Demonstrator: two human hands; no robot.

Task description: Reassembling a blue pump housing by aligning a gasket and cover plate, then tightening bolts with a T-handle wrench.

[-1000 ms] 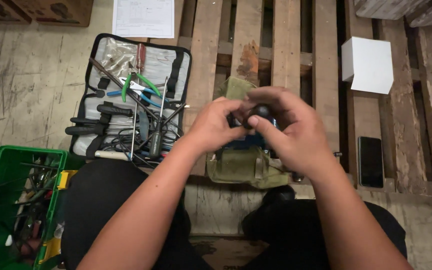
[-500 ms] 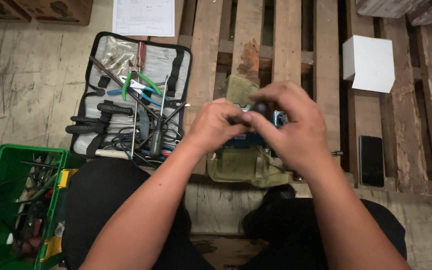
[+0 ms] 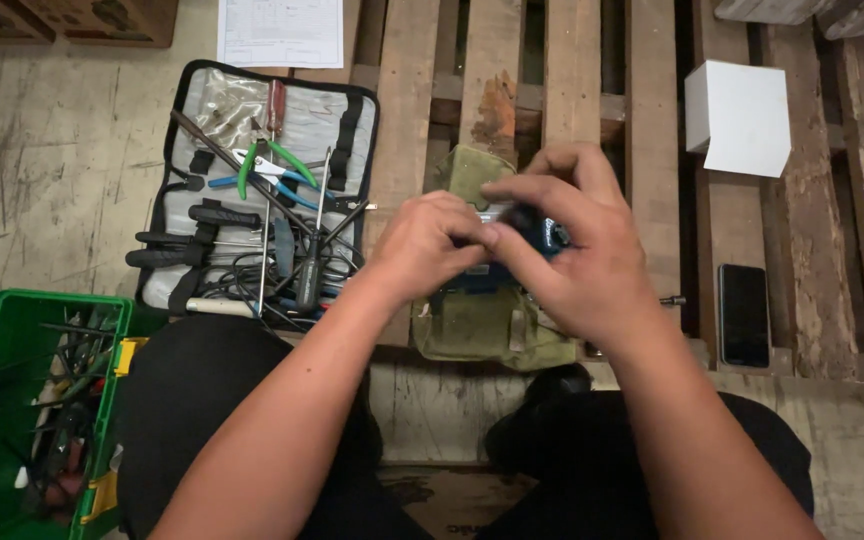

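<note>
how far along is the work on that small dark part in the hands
Done: the tool case lies open and the olive pouch sits on the pallet. In hand: left hand and right hand both grip a small dark part. Left: cannot tell, since the fingers hide most of it.

The head-worn camera is looking steeply down, at close range, framing the wooden pallet (image 3: 642, 120) across the upper right.

Bare forearms, no sleeves; left hand (image 3: 430, 248), right hand (image 3: 577, 255) ungloved, no rings visible; black trousers (image 3: 212, 390).
</note>
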